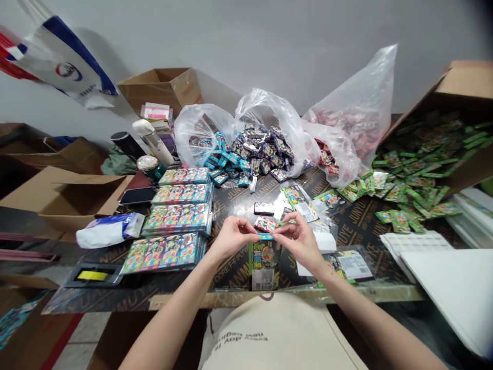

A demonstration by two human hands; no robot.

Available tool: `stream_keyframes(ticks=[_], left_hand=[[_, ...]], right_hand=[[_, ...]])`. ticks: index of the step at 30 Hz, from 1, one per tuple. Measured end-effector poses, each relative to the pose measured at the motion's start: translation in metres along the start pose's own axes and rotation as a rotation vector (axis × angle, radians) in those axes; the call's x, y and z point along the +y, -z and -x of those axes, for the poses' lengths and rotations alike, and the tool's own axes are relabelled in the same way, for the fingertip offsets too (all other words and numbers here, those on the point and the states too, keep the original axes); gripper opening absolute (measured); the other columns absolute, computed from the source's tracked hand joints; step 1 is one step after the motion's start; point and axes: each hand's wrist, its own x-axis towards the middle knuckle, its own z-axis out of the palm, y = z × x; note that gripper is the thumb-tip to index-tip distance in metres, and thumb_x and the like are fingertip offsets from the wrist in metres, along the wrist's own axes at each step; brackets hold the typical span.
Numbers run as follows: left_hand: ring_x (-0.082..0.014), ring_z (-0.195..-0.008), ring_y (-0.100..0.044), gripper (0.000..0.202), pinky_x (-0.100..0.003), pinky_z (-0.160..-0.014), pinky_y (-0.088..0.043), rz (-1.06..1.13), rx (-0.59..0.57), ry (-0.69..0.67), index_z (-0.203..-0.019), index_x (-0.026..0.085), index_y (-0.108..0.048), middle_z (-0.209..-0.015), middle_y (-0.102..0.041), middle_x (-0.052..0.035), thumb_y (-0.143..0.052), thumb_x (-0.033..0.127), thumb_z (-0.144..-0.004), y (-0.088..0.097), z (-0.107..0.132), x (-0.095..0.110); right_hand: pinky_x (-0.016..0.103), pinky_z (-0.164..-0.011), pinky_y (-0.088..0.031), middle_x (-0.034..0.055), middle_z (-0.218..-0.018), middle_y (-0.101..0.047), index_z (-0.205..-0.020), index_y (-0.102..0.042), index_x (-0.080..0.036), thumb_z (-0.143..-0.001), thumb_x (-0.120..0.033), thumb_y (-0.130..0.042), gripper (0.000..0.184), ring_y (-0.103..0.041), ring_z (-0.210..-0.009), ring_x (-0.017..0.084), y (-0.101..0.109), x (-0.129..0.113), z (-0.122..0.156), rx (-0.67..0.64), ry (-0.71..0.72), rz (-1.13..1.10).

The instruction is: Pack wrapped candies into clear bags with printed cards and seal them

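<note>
My left hand (235, 235) and my right hand (301, 240) face each other near the table's front edge. Between their fingertips they pinch the two ends of a small blue packet (265, 237), seen edge-on. A small pink-and-red packet (265, 224) lies just beyond it, with a small black packet (264, 208) farther back. Directly below the hands is a flat printed bag (265, 267) in black and green. More printed bags (299, 203) lie behind my right hand, and another printed bag (356, 264) is to its right.
Stacks of printed packs (165, 252) stand at left, beside a phone (137, 196) and bottles (153, 141). At the back, plastic bags hold blue packets (227, 159), purple packets (265, 144) and red packets (327, 156). Green packets (408, 180) spill from a tipped carton (468, 77).
</note>
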Motion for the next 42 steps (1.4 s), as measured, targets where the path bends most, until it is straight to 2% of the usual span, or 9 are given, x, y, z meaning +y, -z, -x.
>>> stream_keyframes(ticks=[7,13,17,22,27,29,32,36,42], left_hand=[[-0.0127,-0.062,-0.057,0.012,-0.022,-0.057,-0.043,-0.3,-0.061,-0.245,-0.069,0.013,-0.067,-0.067,-0.065,-0.0042,-0.061,0.022,-0.073,0.007,0.01,0.011],[-0.0131,-0.06,-0.058,0.011,-0.021,-0.054,-0.043,-0.268,-0.145,-0.177,-0.071,0.012,-0.066,-0.065,-0.065,-0.0037,-0.06,0.021,-0.074,0.01,0.008,0.011],[-0.0126,-0.064,-0.056,0.012,-0.023,-0.059,-0.043,-0.446,-0.062,-0.377,-0.072,0.014,-0.064,-0.07,-0.062,-0.0037,-0.056,0.021,-0.077,0.003,0.014,0.011],[-0.0125,-0.065,-0.054,0.012,-0.024,-0.061,-0.043,-0.618,0.028,-0.489,-0.075,0.015,-0.062,-0.071,-0.059,-0.0033,-0.054,0.022,-0.081,-0.004,0.023,0.003],[-0.0123,-0.07,-0.056,0.021,-0.023,-0.061,-0.045,-0.629,0.029,-0.555,-0.1,0.022,-0.064,-0.082,-0.059,-0.0045,-0.052,0.021,-0.082,-0.011,0.028,-0.004],[-0.0129,-0.072,-0.058,0.02,-0.023,-0.063,-0.046,-0.541,0.068,-0.566,-0.097,0.021,-0.065,-0.083,-0.061,-0.0051,-0.053,0.02,-0.081,-0.014,0.028,-0.007],[-0.014,-0.072,-0.06,0.012,-0.025,-0.064,-0.048,-0.423,0.162,-0.54,-0.085,0.019,-0.067,-0.079,-0.064,-0.0048,-0.057,0.02,-0.079,-0.017,0.026,-0.009],[-0.0151,-0.07,-0.061,0.006,-0.027,-0.064,-0.049,-0.398,0.211,-0.496,-0.077,0.019,-0.067,-0.075,-0.065,-0.0039,-0.061,0.019,-0.076,-0.016,0.024,-0.008],[-0.0143,-0.071,-0.06,0.007,-0.026,-0.065,-0.048,-0.405,0.194,-0.522,-0.077,0.018,-0.066,-0.077,-0.064,-0.0046,-0.06,0.016,-0.076,-0.016,0.027,-0.01]], right_hand=[[0.026,-0.063,-0.048,-0.0008,-0.071,-0.069,-0.085,-0.041,-0.023,-0.069,-0.022,-0.068,0.031,-0.064,-0.066,0.015,0.005,0.0,0.002,-0.004,0.01,0.029],[0.026,-0.061,-0.049,-0.0008,-0.071,-0.07,-0.085,-0.04,-0.023,-0.07,-0.024,-0.068,0.031,-0.065,-0.062,0.014,0.006,-0.001,0.005,-0.01,0.007,0.046],[0.028,-0.064,-0.051,-0.0005,-0.073,-0.069,-0.085,-0.04,-0.023,-0.071,-0.023,-0.066,0.03,-0.067,-0.07,0.017,0.007,0.001,0.004,0.003,0.046,0.106],[0.029,-0.069,-0.053,0.0016,-0.079,-0.069,-0.087,-0.044,-0.023,-0.076,-0.021,-0.061,0.02,-0.067,-0.079,0.018,0.01,0.008,0.011,0.031,0.247,0.302],[0.034,-0.08,-0.052,0.0034,-0.089,-0.069,-0.09,-0.054,-0.025,-0.078,-0.019,-0.059,0.015,-0.066,-0.086,0.019,0.012,0.02,0.022,0.037,0.474,0.503],[0.035,-0.082,-0.051,0.0033,-0.088,-0.069,-0.089,-0.055,-0.026,-0.076,-0.022,-0.061,0.014,-0.066,-0.086,0.02,0.009,0.021,0.021,0.071,0.442,0.503],[0.035,-0.075,-0.053,0.0021,-0.082,-0.069,-0.091,-0.049,-0.025,-0.074,-0.026,-0.064,0.023,-0.067,-0.079,0.019,0.002,0.016,0.012,0.109,0.255,0.31],[0.031,-0.06,-0.055,-0.0018,-0.071,-0.068,-0.089,-0.039,-0.024,-0.065,-0.032,-0.072,0.041,-0.066,-0.063,0.018,-0.002,0.006,0.0,-0.012,-0.007,0.025],[0.036,-0.083,-0.049,0.0025,-0.082,-0.068,-0.087,-0.046,-0.023,-0.074,-0.026,-0.063,0.021,-0.065,-0.087,0.019,-0.003,0.007,0.016,0.015,0.149,0.133]])
